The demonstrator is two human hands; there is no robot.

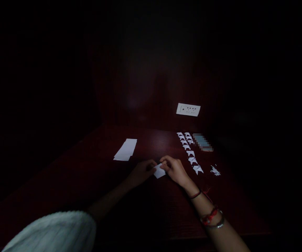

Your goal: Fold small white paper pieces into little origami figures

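Observation:
Between my two hands is a small piece of white paper [159,172], its lower end pointed. My left hand [142,171] pinches its left edge between thumb and fingers. The thumb and curled fingers of my right hand [174,170] grip its upper right side. Right of my hands, folded white paper pieces [191,154] with notched ends lie in two rows on the dark red table [151,210]. Farther left lie overlapping sheets of white paper [126,149].
A phone-like flat object [202,142], blurred out, lies right of the folded rows. Nearer is a little heap of white paper scraps [215,170]. A white socket plate [188,109] is set in the dark panel behind the table. The surroundings are very dark.

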